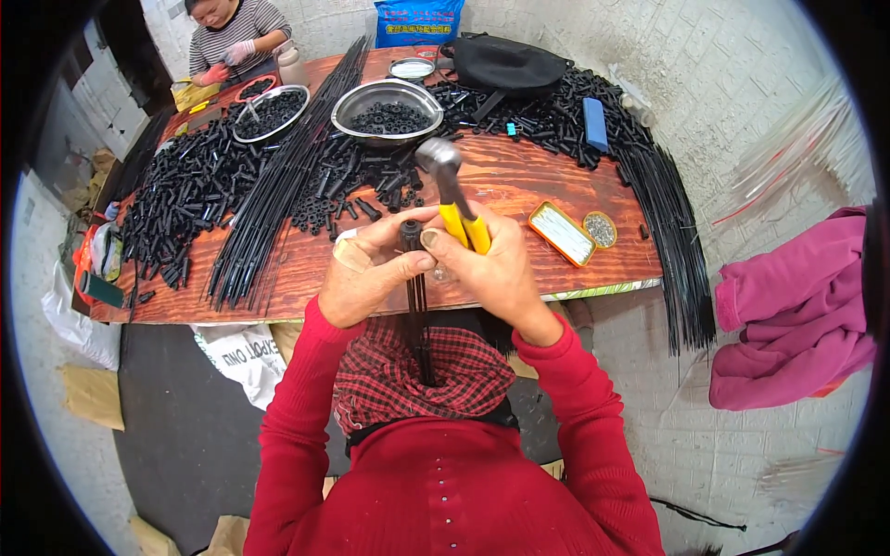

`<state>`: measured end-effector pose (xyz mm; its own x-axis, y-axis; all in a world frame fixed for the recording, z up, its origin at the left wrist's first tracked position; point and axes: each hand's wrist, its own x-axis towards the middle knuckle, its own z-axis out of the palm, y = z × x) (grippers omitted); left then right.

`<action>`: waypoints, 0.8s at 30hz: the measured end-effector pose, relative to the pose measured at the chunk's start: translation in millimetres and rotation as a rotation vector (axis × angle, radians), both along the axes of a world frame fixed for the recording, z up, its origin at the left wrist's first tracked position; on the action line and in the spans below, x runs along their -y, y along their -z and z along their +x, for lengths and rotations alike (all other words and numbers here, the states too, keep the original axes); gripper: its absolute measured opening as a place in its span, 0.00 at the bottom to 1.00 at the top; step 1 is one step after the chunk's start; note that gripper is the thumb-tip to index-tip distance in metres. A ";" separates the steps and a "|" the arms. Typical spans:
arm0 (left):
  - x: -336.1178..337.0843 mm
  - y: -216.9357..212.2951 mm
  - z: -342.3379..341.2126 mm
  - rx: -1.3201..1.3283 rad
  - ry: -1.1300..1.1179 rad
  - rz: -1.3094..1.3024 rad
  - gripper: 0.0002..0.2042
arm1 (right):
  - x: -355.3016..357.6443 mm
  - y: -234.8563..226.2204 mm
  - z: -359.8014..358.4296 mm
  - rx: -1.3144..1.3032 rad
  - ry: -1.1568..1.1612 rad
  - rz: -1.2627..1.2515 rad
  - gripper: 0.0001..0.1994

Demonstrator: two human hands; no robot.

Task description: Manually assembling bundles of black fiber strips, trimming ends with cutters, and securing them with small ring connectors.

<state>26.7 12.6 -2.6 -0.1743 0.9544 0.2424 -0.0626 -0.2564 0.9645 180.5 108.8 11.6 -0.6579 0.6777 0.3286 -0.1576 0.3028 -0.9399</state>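
Both my hands meet above the near table edge. My left hand point(360, 278), with a tan strip of tape on it, grips the top of an upright bundle of thin black rods point(419, 324). A dark ribbed cap point(411, 233) tops the bundle; its lower end rests against the checked cloth point(445, 371) on my lap. My right hand point(501, 273) holds pincers point(449, 181) with yellow handles, blurred metal head pointing up and away. Its thumb presses close to the cap. Whatever small piece lies between my fingertips is hidden.
On the red-brown table point(519, 185) lie black tubular parts point(190, 171), long black rods point(287, 185), a steel bowl point(389, 91), a yellow box point(562, 233) of thin white pieces and a small round tin point(600, 229). A co-worker point(236, 42) sits at the far left. Pink clothing point(788, 306) hangs right.
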 end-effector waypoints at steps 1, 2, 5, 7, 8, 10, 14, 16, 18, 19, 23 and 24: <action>-0.5 0.6 -0.9 0.000 0.002 0.001 0.26 | -6.5 3.6 1.6 -0.026 -0.156 -0.217 0.10; -0.9 1.3 -3.0 0.053 0.066 -0.003 0.25 | -11.5 6.0 2.7 -0.027 -0.156 -0.215 0.10; -0.8 3.2 -4.7 0.086 0.128 0.002 0.25 | -13.0 2.9 7.4 0.004 -0.311 -0.345 0.14; 0.5 4.3 -6.5 0.071 0.123 0.009 0.25 | -16.6 -8.0 19.0 0.112 -0.329 -0.382 0.14; -0.2 4.1 -6.7 0.080 0.126 0.015 0.25 | -19.0 -14.6 28.7 0.219 -0.337 -0.418 0.16; 1.1 6.8 -9.9 0.092 0.116 0.020 0.26 | -25.0 -21.0 41.5 0.297 -0.343 -0.358 0.19; 0.8 7.0 -13.9 0.031 0.100 0.030 0.27 | -38.3 -23.7 64.4 0.575 -0.449 -0.230 0.20; 1.5 4.5 -12.9 0.011 0.116 0.036 0.27 | -35.1 -31.2 67.3 0.692 -0.464 -0.179 0.14; 2.0 -2.8 -8.0 -0.001 0.096 0.031 0.27 | -34.8 -36.2 68.1 0.717 -0.492 -0.168 0.13; 1.9 -2.7 -6.9 -0.002 0.099 0.033 0.27 | -34.7 -36.0 68.1 0.696 -0.521 -0.170 0.13; 4.1 -1.4 -5.8 0.002 0.127 0.025 0.23 | -36.7 -40.9 64.5 0.693 -0.578 -0.139 0.12; 4.6 -0.6 -5.9 -0.023 0.121 0.016 0.21 | -36.7 -43.1 64.2 0.693 -0.579 -0.138 0.12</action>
<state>20.8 8.0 -2.0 -0.0522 0.9641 0.2604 -0.0718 -0.2637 0.9619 244.8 145.5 54.7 -0.9272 0.1845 -0.3259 0.3632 0.2303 -0.9028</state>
